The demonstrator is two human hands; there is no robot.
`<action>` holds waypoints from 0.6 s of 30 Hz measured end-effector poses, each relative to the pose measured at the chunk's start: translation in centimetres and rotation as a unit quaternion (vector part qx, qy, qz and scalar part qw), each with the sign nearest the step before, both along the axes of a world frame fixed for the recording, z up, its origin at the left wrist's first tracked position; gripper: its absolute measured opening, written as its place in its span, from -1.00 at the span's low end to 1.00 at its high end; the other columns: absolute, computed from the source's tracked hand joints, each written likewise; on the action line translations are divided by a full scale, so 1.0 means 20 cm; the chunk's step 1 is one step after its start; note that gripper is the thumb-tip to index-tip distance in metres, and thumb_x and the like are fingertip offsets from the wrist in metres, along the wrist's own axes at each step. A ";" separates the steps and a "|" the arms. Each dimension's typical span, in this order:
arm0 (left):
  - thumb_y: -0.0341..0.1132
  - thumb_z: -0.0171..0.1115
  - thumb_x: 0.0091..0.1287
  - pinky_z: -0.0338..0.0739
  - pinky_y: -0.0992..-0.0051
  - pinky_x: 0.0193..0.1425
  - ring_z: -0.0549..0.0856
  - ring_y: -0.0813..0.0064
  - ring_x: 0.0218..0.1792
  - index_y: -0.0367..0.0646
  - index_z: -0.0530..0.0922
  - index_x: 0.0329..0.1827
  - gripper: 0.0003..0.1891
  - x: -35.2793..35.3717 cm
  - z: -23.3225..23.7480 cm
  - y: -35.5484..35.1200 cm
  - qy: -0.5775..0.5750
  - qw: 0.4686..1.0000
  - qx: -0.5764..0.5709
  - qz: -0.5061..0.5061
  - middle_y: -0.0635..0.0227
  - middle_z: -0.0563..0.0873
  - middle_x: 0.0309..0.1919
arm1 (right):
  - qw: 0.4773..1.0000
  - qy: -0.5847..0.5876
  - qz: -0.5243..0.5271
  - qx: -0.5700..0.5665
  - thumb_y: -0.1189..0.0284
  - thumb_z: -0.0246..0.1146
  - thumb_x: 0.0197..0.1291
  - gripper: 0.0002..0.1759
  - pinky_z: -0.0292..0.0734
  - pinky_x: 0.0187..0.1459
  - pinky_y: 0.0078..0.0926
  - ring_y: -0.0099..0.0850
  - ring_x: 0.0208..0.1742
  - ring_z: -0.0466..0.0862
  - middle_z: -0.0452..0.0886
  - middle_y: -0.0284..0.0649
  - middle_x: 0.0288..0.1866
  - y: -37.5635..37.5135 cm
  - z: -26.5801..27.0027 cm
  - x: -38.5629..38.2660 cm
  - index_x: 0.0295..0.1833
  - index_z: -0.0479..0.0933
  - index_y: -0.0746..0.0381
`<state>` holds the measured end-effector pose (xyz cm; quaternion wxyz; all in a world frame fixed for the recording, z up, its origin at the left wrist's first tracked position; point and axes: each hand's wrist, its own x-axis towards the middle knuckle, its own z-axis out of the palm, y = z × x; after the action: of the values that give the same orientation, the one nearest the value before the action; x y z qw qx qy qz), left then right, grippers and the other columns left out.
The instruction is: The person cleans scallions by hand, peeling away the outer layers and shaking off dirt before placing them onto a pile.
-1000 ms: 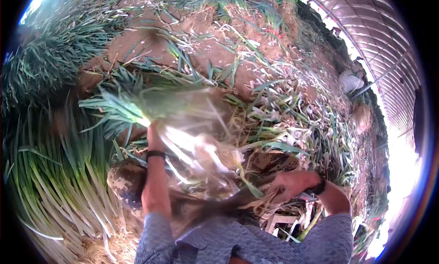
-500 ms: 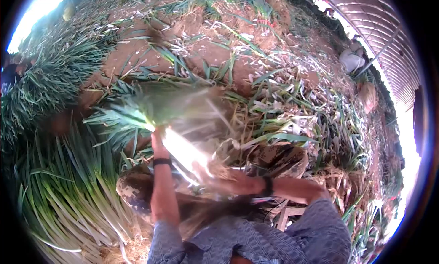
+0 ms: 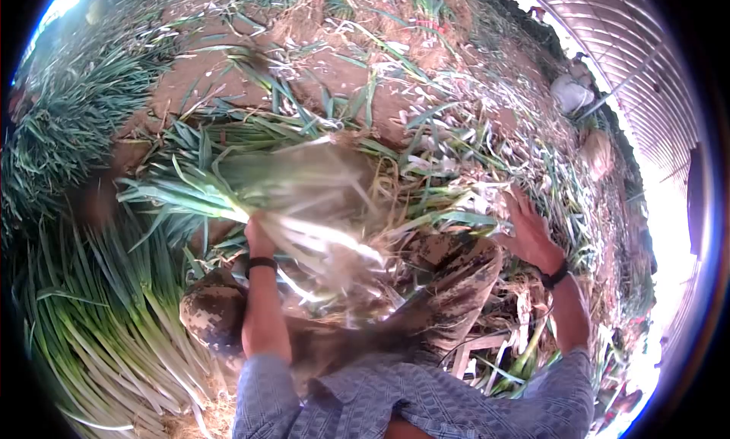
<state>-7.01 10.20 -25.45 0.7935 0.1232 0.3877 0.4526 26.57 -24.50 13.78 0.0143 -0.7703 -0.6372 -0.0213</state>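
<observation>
My left hand (image 3: 259, 236) is closed round a few green onions (image 3: 312, 231) in front of my knees. Their leaves fan out to the left, while the white stems and roots point right, partly smeared by motion. My right hand (image 3: 530, 236) is well apart from them, over the heap of stripped onion leaves (image 3: 464, 184) beside my right knee. Its fingers are spread and I see nothing in them. Close to my left knee lies a big pile of green onions (image 3: 114, 310), white ends toward me.
Another mass of green onions (image 3: 68, 120) lies at the far left. Brown soil (image 3: 205, 82) strewn with leaf scraps stretches ahead. A white sack (image 3: 572, 94) and a pinkish bag (image 3: 598, 153) stand at the right, near the curved roof (image 3: 608, 28).
My right hand has left the white stems and swung right, its fingers now spread. The onions remain in my left hand, their stems fanned out more.
</observation>
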 end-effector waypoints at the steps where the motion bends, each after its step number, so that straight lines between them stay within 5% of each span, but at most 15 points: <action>1: -0.29 0.27 0.29 0.65 0.12 0.12 0.69 0.07 -0.06 -0.24 0.51 -0.05 -0.73 0.01 0.00 0.00 0.000 1.000 0.014 0.018 0.07 0.65 -0.12 | 0.994 0.091 -0.047 0.021 0.22 0.33 0.34 -0.35 0.55 0.27 -0.14 -0.03 0.27 0.61 0.36 0.13 0.48 0.03 -0.10 0.01 0.42 0.34 0.29; 2: -0.25 0.29 0.31 0.65 0.12 0.15 0.68 0.08 -0.03 -0.24 0.51 -0.05 -0.72 0.02 0.01 -0.03 0.004 0.999 0.028 0.035 0.07 0.64 -0.09 | 0.977 0.186 -0.095 0.040 0.19 0.34 0.33 -0.29 0.53 0.30 -0.11 -0.04 0.27 0.61 0.34 0.13 0.50 0.07 -0.16 -0.02 0.47 0.30 0.27; 5: -0.01 0.36 0.34 0.60 0.07 0.26 0.64 0.05 0.08 -0.25 0.54 -0.01 -0.55 -0.01 -0.08 -0.01 0.208 0.934 0.281 -0.069 0.06 0.62 -0.02 | 0.865 0.448 -0.138 -0.180 0.03 0.24 0.38 -0.34 0.49 0.32 0.00 -0.04 0.30 0.58 0.45 0.07 0.38 0.48 -0.10 -0.44 0.40 0.39 0.23; 6: 0.02 0.36 0.34 0.59 0.07 0.28 0.64 0.04 0.09 -0.25 0.54 0.00 -0.52 -0.02 -0.04 -0.04 0.168 0.944 0.277 -0.070 0.05 0.61 -0.01 | 0.843 0.490 -0.134 -0.177 -0.05 0.15 0.43 -0.39 0.50 0.32 0.02 -0.08 0.29 0.59 0.55 0.00 0.30 0.54 -0.27 -0.47 0.31 0.51 0.22; 8: -0.03 0.40 0.31 0.63 0.16 0.23 0.66 0.06 0.04 -0.27 0.51 0.01 -0.52 -0.03 0.03 -0.08 -0.006 0.984 0.176 -0.027 0.00 0.63 -0.03 | 0.833 0.533 0.023 -0.142 0.06 0.18 0.45 -0.58 0.63 -0.07 -0.35 -0.40 -0.18 0.65 0.62 -0.24 -0.22 0.66 -0.81 -0.45 0.05 0.64 0.19; 10: -0.15 0.38 0.29 0.66 0.22 0.15 0.69 0.10 -0.06 -0.30 0.48 0.00 -0.57 -0.08 0.05 -0.08 -0.077 0.991 0.107 -0.003 0.00 0.66 -0.11 | 0.853 0.458 0.057 -0.245 0.14 0.19 0.46 -0.67 0.60 -0.24 -0.45 -0.51 -0.34 0.61 0.55 -0.34 -0.38 0.71 -0.85 -0.54 -0.10 0.62 0.20; 12: -0.27 0.31 0.27 0.69 0.25 0.05 0.71 0.14 -0.17 -0.32 0.46 -0.02 -0.65 -0.13 -0.03 0.02 -0.077 0.994 0.075 -0.007 0.04 0.68 -0.21 | 0.765 0.564 0.197 -0.240 0.21 0.19 0.47 -0.70 0.51 -0.42 -0.54 -0.62 -0.51 0.53 0.50 -0.43 -0.53 0.66 -0.73 -0.67 -0.25 0.59 0.20; 13: -0.31 0.29 0.25 0.69 0.26 0.02 0.71 0.15 -0.21 -0.32 0.45 -0.03 -0.67 -0.16 -0.10 0.07 -0.088 0.995 0.052 -0.006 0.06 0.69 -0.24 | 0.633 0.688 0.305 -0.182 0.24 0.20 0.47 -0.68 0.43 -0.51 -0.58 -0.67 -0.61 0.46 0.47 -0.48 -0.59 0.55 -0.57 -0.74 -0.32 0.56 0.20; 16: -0.32 0.27 0.24 0.70 0.25 -0.04 0.71 0.15 -0.23 -0.32 0.44 -0.03 -0.67 -0.17 -0.14 0.05 -0.026 0.993 0.117 -0.020 0.07 0.68 -0.27 | 0.697 0.660 0.253 -0.122 0.25 0.25 0.42 -0.64 0.43 -0.53 -0.60 -0.62 -0.56 0.55 0.60 -0.40 -0.51 0.39 -0.43 -0.63 -0.46 0.52 0.14; 17: -0.33 0.27 0.24 0.70 0.24 -0.04 0.71 0.13 -0.23 -0.32 0.44 -0.03 -0.67 -0.15 -0.14 0.05 -0.030 0.991 0.128 -0.019 0.06 0.68 -0.26 | 0.786 0.558 0.153 -0.217 0.20 0.29 0.40 -0.68 0.45 -0.51 -0.62 -0.60 -0.56 0.56 0.62 -0.39 -0.50 0.40 -0.41 -0.49 -0.38 0.60 0.16; 18: -0.34 0.27 0.24 0.70 0.23 -0.04 0.71 0.12 -0.23 -0.32 0.43 -0.03 -0.68 -0.13 -0.14 0.05 -0.034 0.989 0.140 -0.018 0.05 0.67 -0.25 | 0.864 0.460 0.184 -0.090 0.09 0.24 0.41 -0.62 0.42 -0.52 -0.61 -0.62 -0.59 0.51 0.58 -0.41 -0.53 0.39 -0.47 -0.48 -0.31 0.62 0.16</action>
<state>-9.55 11.12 -28.18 0.7893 0.2240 0.2909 0.4922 16.90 -16.64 4.37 0.2397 -0.5594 -0.6875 0.3961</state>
